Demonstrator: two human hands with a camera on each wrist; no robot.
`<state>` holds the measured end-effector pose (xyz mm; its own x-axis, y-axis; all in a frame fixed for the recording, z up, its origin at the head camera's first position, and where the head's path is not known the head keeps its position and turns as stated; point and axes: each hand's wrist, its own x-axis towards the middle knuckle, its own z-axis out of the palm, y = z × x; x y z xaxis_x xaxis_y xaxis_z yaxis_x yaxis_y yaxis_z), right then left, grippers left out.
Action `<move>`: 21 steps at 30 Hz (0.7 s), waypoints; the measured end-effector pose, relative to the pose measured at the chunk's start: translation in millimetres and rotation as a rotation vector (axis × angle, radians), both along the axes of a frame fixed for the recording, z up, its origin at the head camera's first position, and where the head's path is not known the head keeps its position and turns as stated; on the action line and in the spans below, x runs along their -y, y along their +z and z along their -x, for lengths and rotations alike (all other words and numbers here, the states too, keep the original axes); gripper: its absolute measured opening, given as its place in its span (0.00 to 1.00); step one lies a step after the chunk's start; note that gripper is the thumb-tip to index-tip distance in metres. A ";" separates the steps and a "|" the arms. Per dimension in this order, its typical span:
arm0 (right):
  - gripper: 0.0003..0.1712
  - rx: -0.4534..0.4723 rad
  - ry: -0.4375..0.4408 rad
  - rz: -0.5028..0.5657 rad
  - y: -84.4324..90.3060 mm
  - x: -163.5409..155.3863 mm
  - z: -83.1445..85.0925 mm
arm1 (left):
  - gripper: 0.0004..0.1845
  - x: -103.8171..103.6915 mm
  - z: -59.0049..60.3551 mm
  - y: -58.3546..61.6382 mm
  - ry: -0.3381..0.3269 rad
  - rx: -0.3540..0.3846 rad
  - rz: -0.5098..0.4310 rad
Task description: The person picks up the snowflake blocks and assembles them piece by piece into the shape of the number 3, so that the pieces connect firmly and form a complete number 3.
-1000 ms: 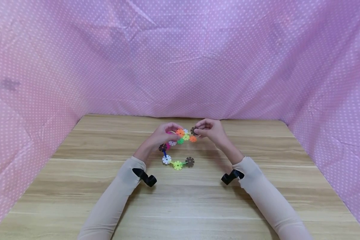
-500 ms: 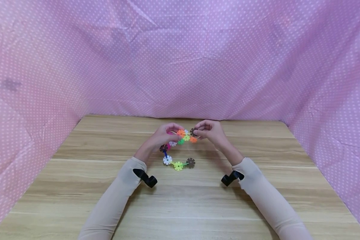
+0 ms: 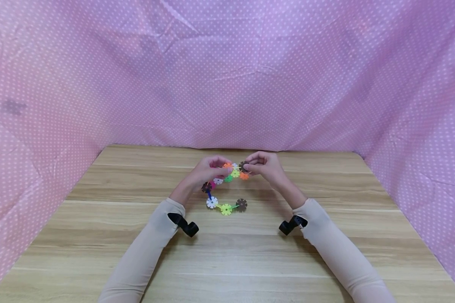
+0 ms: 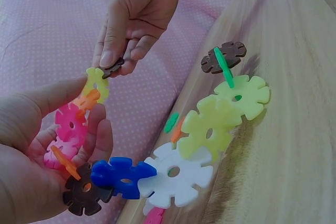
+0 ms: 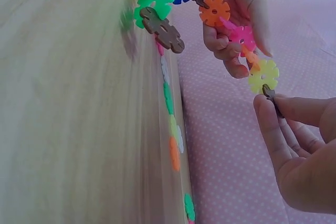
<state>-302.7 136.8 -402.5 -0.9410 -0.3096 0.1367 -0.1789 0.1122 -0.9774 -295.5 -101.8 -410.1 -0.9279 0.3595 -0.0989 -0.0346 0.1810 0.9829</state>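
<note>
A chain of slotted, flower-shaped plastic discs curves from my hands down toward the table. My left hand (image 3: pixel 211 169) grips its upper part, thumb and fingers around the pink disc (image 4: pixel 71 124) and the orange disc (image 4: pixel 88 100). Between my right hand's (image 3: pixel 267 167) thumb and fingertips is a pinched brown disc (image 5: pixel 269 93), its edge right at the rim of the chain's yellow disc (image 5: pixel 264 75). Past the left palm the chain runs through a blue disc (image 4: pixel 125 177), a white disc (image 4: pixel 160 174) and yellow-green discs to a brown end disc (image 4: pixel 238 51).
Behind the chain, several loose discs lie on the wooden table (image 3: pixel 227 256), among them a green disc (image 3: pixel 228 178) and an orange disc (image 3: pixel 244 176). A pink dotted cloth (image 3: pixel 227 84) hangs around the back and sides. Each sleeve carries a black wrist mount (image 3: pixel 187 227).
The left thumb has slid slightly right over the orange disc. The brown disc in the right hand has come a little left. The hanging end of the chain has shifted slightly right.
</note>
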 end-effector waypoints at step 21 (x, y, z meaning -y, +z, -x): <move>0.14 -0.009 0.027 0.071 -0.3 -1.5 1.5 | 0.17 -1.5 0.1 1.2 0.058 0.008 -0.056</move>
<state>-304.3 138.4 -402.8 -0.9310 -0.3241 0.1678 -0.1898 0.0372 -0.9811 -295.5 -100.2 -409.0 -0.9465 0.3107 -0.0875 -0.0511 0.1233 0.9910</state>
